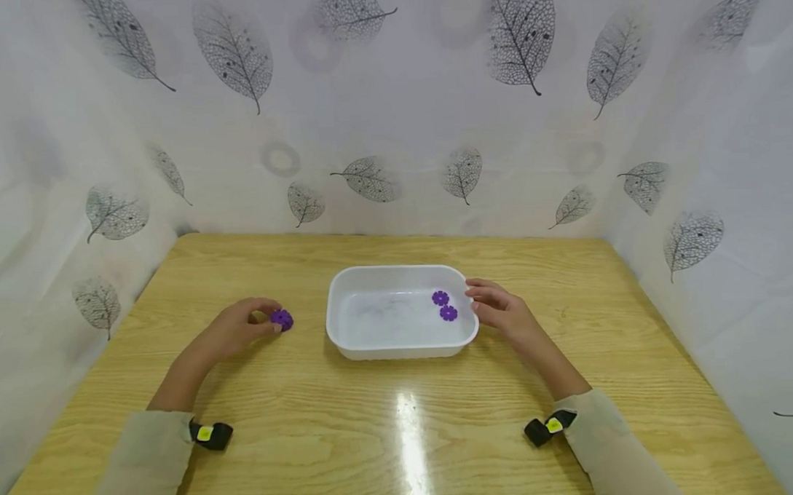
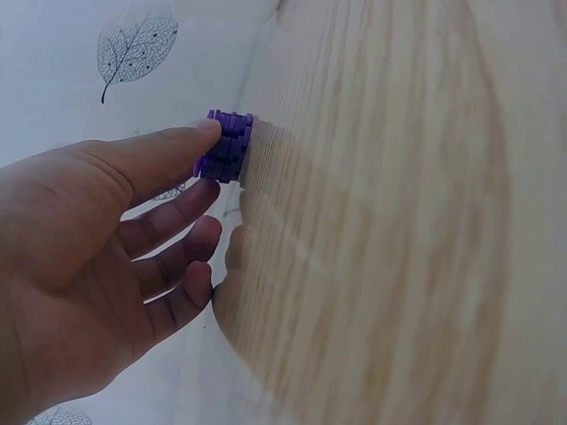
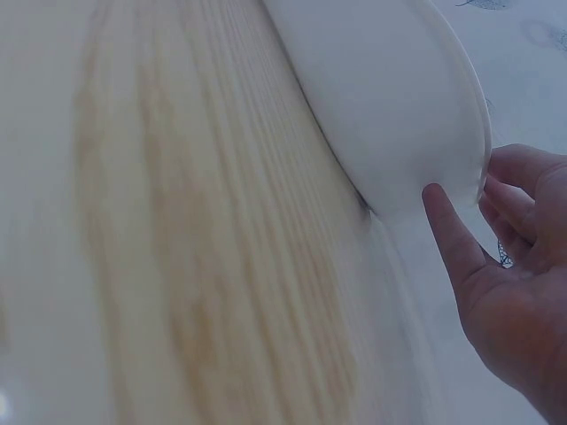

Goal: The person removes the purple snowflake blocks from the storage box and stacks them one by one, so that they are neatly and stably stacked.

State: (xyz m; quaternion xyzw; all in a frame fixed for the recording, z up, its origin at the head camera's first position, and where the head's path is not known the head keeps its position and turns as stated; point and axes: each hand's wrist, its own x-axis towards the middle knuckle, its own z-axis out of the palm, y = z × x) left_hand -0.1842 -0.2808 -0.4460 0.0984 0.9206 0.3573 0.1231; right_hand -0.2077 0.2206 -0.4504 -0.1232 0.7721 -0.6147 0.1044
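My left hand (image 1: 238, 327) pinches a small stack of purple flower-shaped discs (image 1: 282, 319) between thumb and fingers, left of the white tray (image 1: 400, 352). The left wrist view shows the layered, notched edges of the stack (image 2: 229, 146) at the table surface, the other fingers loosely bent below it. At the tray's right end is my right hand (image 1: 509, 315), its fingers and thumb lightly touching the rim and outer wall. In the right wrist view its extended thumb (image 3: 456, 239) lies against the outer wall. Inside the tray, two purple flower discs (image 1: 444, 306) lie near the right end.
The tray stands on a wood-grain table (image 1: 298, 433). A pale cloth with grey leaf prints (image 1: 392, 124) hangs behind the table and along both sides. Black wrist straps (image 1: 213, 436) sit at both sleeve cuffs. A bright light reflection crosses the table's front middle.
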